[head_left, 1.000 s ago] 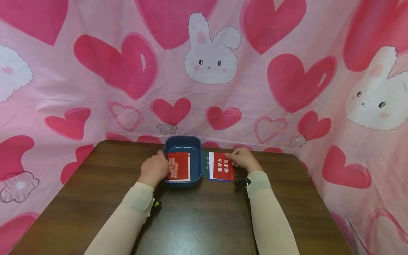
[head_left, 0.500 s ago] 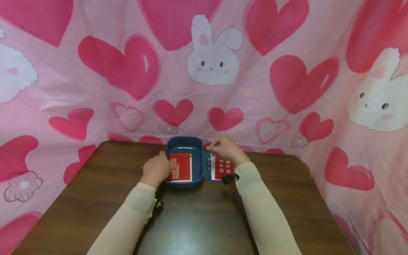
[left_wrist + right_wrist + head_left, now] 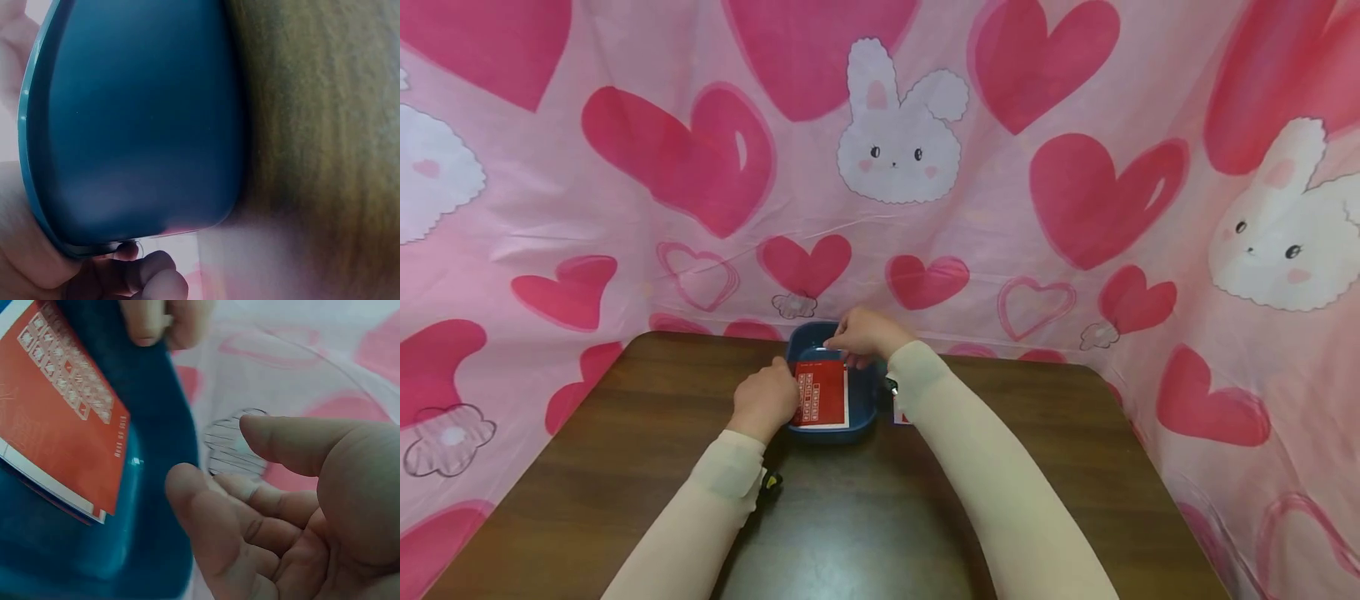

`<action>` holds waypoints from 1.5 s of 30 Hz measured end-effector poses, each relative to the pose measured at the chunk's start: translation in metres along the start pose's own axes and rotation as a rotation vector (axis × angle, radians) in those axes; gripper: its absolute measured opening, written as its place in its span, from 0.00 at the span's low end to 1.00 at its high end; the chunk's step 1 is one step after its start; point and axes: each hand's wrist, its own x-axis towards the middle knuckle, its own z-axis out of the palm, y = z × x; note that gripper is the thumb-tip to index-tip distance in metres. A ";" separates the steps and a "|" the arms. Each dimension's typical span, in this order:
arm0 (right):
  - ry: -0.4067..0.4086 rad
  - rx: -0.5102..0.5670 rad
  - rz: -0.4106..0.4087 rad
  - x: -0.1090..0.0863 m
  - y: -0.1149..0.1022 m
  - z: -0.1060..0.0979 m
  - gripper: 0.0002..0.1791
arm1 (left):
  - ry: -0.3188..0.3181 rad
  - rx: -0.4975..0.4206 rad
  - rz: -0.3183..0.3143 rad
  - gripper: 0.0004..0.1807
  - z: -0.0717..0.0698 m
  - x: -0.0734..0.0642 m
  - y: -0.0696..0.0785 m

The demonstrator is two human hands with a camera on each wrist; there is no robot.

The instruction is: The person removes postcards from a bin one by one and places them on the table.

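My left hand (image 3: 765, 398) grips the left rim of a deep blue plastic basin (image 3: 831, 434), thumb and fingers on either side of its wall (image 3: 144, 125). Inside the basin lies a stack of thin booklets, its top one a red booklet (image 3: 829, 392) with white print; white edges show beneath it in the right wrist view. Over the far right part of the basin is my right hand (image 3: 867, 335). In the right wrist view, this hand (image 3: 269, 519) has its thumb apart from loosely bent fingers, with nothing between them, beside the basin's rim (image 3: 181, 531).
Right of the basin, a small part of a red-and-white booklet (image 3: 904, 414) shows; my right sleeve (image 3: 985, 467) hides the rest. All stands near the back edge of a brown wooden table (image 3: 647, 433). A pink curtain (image 3: 715, 275) with hearts and rabbits hangs behind and along the sides.
My right hand has left the booklets on the right and moved leftwards over the basin's far right side. Its arm now covers most of those booklets. My left hand stays at the basin.
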 end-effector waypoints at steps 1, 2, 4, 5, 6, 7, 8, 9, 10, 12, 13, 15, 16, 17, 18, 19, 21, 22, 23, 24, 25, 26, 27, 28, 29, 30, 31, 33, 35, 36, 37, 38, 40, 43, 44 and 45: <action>-0.003 -0.017 0.014 0.005 -0.003 0.005 0.19 | 0.001 0.003 -0.001 0.32 0.000 0.001 0.000; -0.003 -0.038 0.031 0.008 -0.005 0.009 0.20 | 0.002 0.005 -0.004 0.31 0.001 0.001 0.000; 0.019 -0.084 0.072 0.015 -0.010 0.019 0.20 | 0.006 0.008 -0.009 0.30 0.002 0.002 0.000; 0.030 -0.103 0.094 0.017 -0.012 0.024 0.20 | 0.010 0.010 -0.010 0.30 0.002 0.002 0.000; 0.050 -0.135 0.114 0.020 -0.013 0.029 0.20 | 0.013 0.010 -0.010 0.29 0.002 0.002 0.000; 0.070 -0.158 0.133 0.020 -0.015 0.034 0.20 | 0.014 0.008 -0.010 0.29 0.002 0.001 0.001; 0.080 -0.186 0.147 0.022 -0.016 0.039 0.20 | 0.017 0.008 -0.011 0.29 0.002 0.001 0.001; 0.082 -0.204 0.160 0.023 -0.017 0.043 0.20 | 0.022 0.008 -0.010 0.28 0.002 0.001 0.001; 0.081 -0.230 0.169 0.025 -0.019 0.046 0.21 | 0.027 0.010 -0.008 0.28 0.002 0.001 0.001; 0.058 -0.281 0.182 0.027 -0.020 0.051 0.22 | 0.031 0.012 -0.005 0.27 0.002 0.000 0.001; 0.043 -0.308 0.191 0.036 -0.016 0.055 0.25 | 0.036 0.016 -0.003 0.26 0.002 0.001 0.001; -0.002 -0.336 0.207 0.041 -0.015 0.056 0.28 | 0.038 0.020 -0.001 0.26 0.002 0.001 0.001; -0.009 -0.366 0.211 0.049 -0.011 0.059 0.30 | 0.035 0.021 0.000 0.26 0.002 0.002 0.001; -0.020 -0.377 0.221 0.053 -0.008 0.060 0.32 | 0.031 0.022 0.000 0.26 0.002 0.001 0.001; -0.026 -0.378 0.233 0.057 -0.006 0.061 0.33 | 0.029 0.023 0.001 0.26 0.001 0.001 0.001; -0.023 -0.399 0.244 0.066 0.000 0.065 0.36 | 0.028 0.023 0.002 0.26 0.001 0.001 0.001; -0.021 -0.396 0.267 0.072 0.006 0.067 0.36 | 0.022 0.024 0.001 0.27 0.001 0.001 0.001; -0.016 -0.415 0.272 0.079 0.011 0.069 0.37 | 0.021 0.024 0.001 0.27 0.000 0.001 0.001; -0.021 -0.412 0.280 0.080 0.012 0.070 0.38 | 0.021 0.024 0.000 0.27 0.000 0.001 0.001; -0.022 -0.429 0.281 0.085 0.017 0.071 0.38 | 0.021 0.023 0.000 0.27 0.000 0.001 0.002; -0.022 -0.441 0.282 0.088 0.019 0.073 0.38 | 0.022 0.024 0.002 0.27 0.000 0.001 0.002; -0.027 -0.445 0.277 0.088 0.019 0.072 0.37 | 0.022 0.024 0.001 0.27 0.000 0.001 0.002; -0.032 -0.459 0.273 0.089 0.021 0.072 0.38 | 0.022 0.025 0.002 0.27 0.000 0.001 0.002; -0.024 -0.479 0.262 0.091 0.023 0.073 0.37 | 0.021 0.025 0.003 0.27 0.000 0.001 0.002; -0.024 -0.472 0.263 0.091 0.023 0.073 0.37 | 0.019 0.026 0.004 0.28 0.000 0.000 0.002; -0.022 -0.464 0.259 0.090 0.023 0.072 0.36 | 0.016 0.026 0.005 0.29 0.000 0.000 0.002; -0.016 -0.454 0.260 0.090 0.024 0.071 0.35 | 0.013 0.027 0.006 0.30 0.000 0.000 0.002; -0.014 -0.441 0.252 0.087 0.024 0.070 0.34 | 0.005 0.025 0.003 0.32 0.000 -0.001 0.002; -0.012 -0.415 0.250 0.080 0.023 0.066 0.31 | 0.003 0.025 -0.002 0.33 0.000 -0.002 0.002; -0.004 -0.401 0.242 0.081 0.026 0.067 0.30 | 0.003 0.025 -0.004 0.33 0.000 -0.002 0.002; 0.000 -0.386 0.241 0.076 0.025 0.065 0.27 | 0.004 0.023 -0.007 0.33 0.000 -0.002 0.003; 0.001 -0.367 0.233 0.069 0.022 0.062 0.25 | 0.006 0.022 -0.010 0.32 0.001 -0.002 0.003; 0.017 -0.328 0.230 0.059 0.017 0.057 0.19 | 0.011 0.018 -0.013 0.31 0.001 -0.002 0.003; 0.032 -0.249 0.232 0.041 0.007 0.048 0.15 | 0.015 0.015 -0.015 0.29 0.002 -0.002 0.003; 0.036 -0.229 0.225 0.040 0.007 0.046 0.16 | 0.014 0.015 -0.016 0.29 0.003 -0.002 0.002; 0.043 -0.206 0.221 0.039 0.007 0.045 0.16 | 0.011 0.017 -0.014 0.30 0.003 -0.002 0.002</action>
